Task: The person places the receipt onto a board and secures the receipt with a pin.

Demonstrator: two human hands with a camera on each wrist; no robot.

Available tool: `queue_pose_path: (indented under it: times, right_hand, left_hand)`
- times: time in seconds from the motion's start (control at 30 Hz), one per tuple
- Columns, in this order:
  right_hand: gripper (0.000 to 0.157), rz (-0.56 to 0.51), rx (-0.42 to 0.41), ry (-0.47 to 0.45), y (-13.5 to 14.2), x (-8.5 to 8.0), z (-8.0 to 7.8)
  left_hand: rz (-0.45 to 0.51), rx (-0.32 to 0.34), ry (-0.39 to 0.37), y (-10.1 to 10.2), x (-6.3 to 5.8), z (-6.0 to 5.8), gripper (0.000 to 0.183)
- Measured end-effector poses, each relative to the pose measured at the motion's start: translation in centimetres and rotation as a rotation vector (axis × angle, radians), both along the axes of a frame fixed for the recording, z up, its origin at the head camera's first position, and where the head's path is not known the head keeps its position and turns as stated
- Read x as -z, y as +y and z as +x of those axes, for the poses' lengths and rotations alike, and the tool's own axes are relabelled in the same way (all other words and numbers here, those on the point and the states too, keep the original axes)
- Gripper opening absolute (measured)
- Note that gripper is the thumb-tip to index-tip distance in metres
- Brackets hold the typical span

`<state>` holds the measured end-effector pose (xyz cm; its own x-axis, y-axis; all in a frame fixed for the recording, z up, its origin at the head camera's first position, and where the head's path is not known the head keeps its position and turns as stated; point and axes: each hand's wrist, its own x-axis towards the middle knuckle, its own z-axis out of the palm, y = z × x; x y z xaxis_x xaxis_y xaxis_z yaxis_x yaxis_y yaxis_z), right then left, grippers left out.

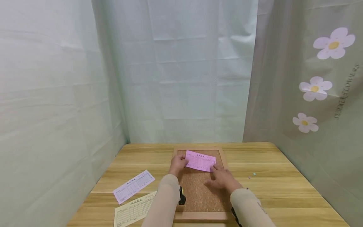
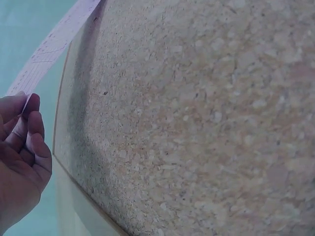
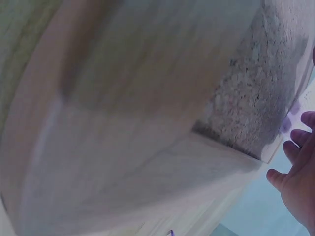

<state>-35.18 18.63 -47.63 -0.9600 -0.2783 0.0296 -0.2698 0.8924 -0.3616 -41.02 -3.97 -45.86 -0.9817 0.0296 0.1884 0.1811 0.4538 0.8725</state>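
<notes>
A pink printed slip of paper [image 1: 200, 161] hangs over the upper part of a wood-framed cork board [image 1: 198, 197]. My left hand [image 1: 178, 164] pinches the slip's left edge between thumb and fingertip; the left wrist view shows the pinched paper [image 2: 47, 51] lifted off the cork. Over the board's right side is my right hand [image 1: 222, 178], its fingers spread and fairly straight. Its fingertips lie at the slip's lower right corner; whether they touch it I cannot tell. In the right wrist view, the paper [image 3: 307, 101] shows partly behind those fingers.
Left of the board, a lilac printed slip [image 1: 134, 186] and a yellow printed slip [image 1: 133, 210] lie on the wooden table [image 1: 272, 198]. Small pale bits [image 1: 254, 174] lie to the board's right. Curtains [image 1: 181, 78] hang around the table.
</notes>
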Motion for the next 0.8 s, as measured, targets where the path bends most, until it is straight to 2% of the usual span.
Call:
queue_pose_path:
  times: [0.13, 0.3, 0.37, 0.43, 0.47, 0.63, 0.8]
  right_hand:
    - [0.085, 0.006, -0.013, 0.004, -0.1, 0.2, 0.1]
    - [0.084, 0.036, -0.013, 0.005, -0.2, 0.6, 0.1]
    - [0.083, 0.058, -0.014, 0.014, -0.3, 0.7, 0.1]
    - [0.083, 0.076, -0.013, 0.020, -0.4, 0.8, 0.3]
    - [0.083, 0.080, -0.012, 0.020, -0.4, 0.8, 0.3]
    - [0.086, 0.098, 0.006, -0.008, -0.7, 0.6, 0.4]
    - [0.087, 0.096, 0.020, -0.032, -0.8, 0.3, 0.4]
  left_hand:
    - [0.023, 0.006, -0.027, -0.1, 0.6, -0.5, 0.004]
    - [-0.001, 0.024, 0.039, -0.4, 3.0, -2.3, 0.005]
    - [-0.021, 0.018, 0.036, -0.4, 3.4, -2.7, 0.005]
    - [-0.033, 0.011, 0.027, -0.3, 3.2, -2.4, 0.008]
    - [-0.035, 0.003, 0.005, -0.2, 2.7, -2.0, 0.010]
    - [-0.048, -0.014, -0.002, -0.2, 1.0, -0.5, 0.019]
    - [-0.058, -0.031, -0.015, -0.5, 0.3, -0.5, 0.023]
